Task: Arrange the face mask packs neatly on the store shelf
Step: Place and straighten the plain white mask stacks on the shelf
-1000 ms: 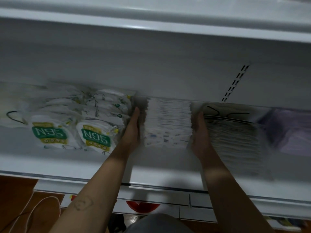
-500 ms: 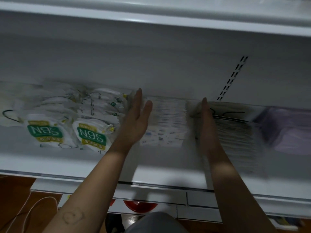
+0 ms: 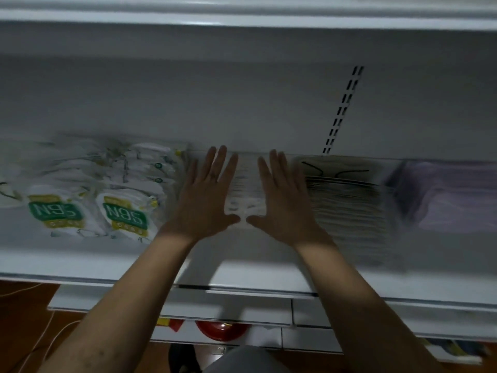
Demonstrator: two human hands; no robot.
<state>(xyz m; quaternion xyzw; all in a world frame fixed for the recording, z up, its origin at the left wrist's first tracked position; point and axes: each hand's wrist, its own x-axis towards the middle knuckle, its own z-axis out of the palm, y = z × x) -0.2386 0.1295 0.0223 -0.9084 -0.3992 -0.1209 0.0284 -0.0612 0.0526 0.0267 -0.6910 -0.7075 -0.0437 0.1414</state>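
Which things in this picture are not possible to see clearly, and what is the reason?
All in the head view:
- White pack stack: its sides are covered by the left hand and right hand, and its print is blurred.
- Purple packs: blurred and cut off by the right edge.
- N95 packs: the small print is unreadable because of blur.
- Red object: its top is hidden by the lower shelf, so it cannot be identified.

White back panel [image 3: 188,103] (slotted strip [image 3: 341,111] at right), perhaps wooden brown floor [image 3: 24,305] below.
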